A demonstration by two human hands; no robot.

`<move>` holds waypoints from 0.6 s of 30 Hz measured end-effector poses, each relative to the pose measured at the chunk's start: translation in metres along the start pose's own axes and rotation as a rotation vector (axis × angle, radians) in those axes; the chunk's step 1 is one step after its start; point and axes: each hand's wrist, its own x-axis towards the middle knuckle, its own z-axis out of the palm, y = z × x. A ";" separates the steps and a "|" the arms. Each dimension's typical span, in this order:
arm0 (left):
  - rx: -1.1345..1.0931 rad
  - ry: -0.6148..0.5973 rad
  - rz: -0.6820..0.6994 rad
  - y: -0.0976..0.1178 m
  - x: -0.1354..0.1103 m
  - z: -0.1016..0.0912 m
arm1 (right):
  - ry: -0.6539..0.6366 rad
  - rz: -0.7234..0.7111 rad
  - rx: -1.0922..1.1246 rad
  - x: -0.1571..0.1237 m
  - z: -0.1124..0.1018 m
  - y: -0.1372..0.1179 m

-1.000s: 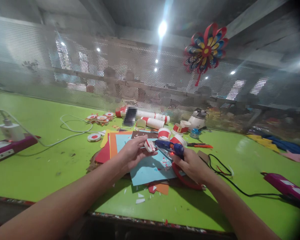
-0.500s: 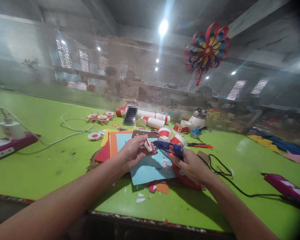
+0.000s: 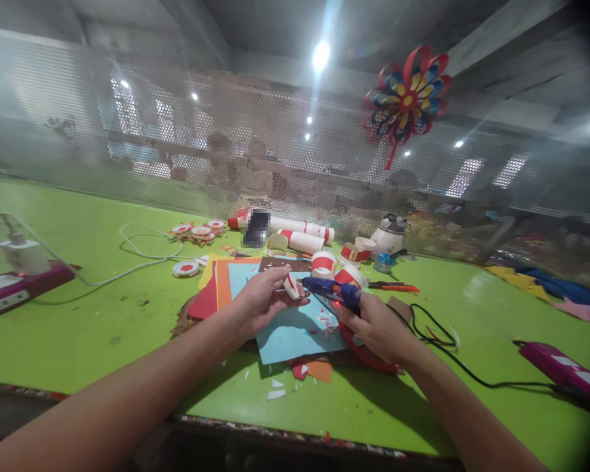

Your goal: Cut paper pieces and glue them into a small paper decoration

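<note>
My left hand (image 3: 258, 303) pinches a small red-and-white cup piece (image 3: 292, 286) above a stack of coloured paper sheets (image 3: 295, 331). My right hand (image 3: 381, 328) grips a blue glue gun (image 3: 332, 290) whose nozzle points left and touches the cup piece. A red light glows on the gun. Its black cord (image 3: 452, 357) trails off to the right across the green table (image 3: 103, 321).
Red-and-white paper cups (image 3: 323, 262), rolled cup stacks (image 3: 302, 235) and round paper discs (image 3: 196, 232) lie behind the paper. An orange cutter (image 3: 393, 286), purple power strips (image 3: 10, 288) (image 3: 565, 370), a white cable (image 3: 142, 255) and paper scraps lie around. A paper flower (image 3: 406, 98) hangs on the mesh wall.
The glue gun has crept slightly up and to the left, closer against the cup piece. Both hands otherwise stay in place.
</note>
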 end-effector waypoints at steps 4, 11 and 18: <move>0.003 0.013 -0.005 0.000 0.000 0.000 | -0.001 0.000 0.006 -0.001 0.000 -0.002; 0.009 0.019 -0.009 0.000 0.002 0.001 | -0.006 -0.023 -0.014 0.000 0.001 -0.003; 0.003 0.019 0.004 -0.001 0.002 0.000 | -0.038 0.036 0.007 0.000 -0.001 -0.002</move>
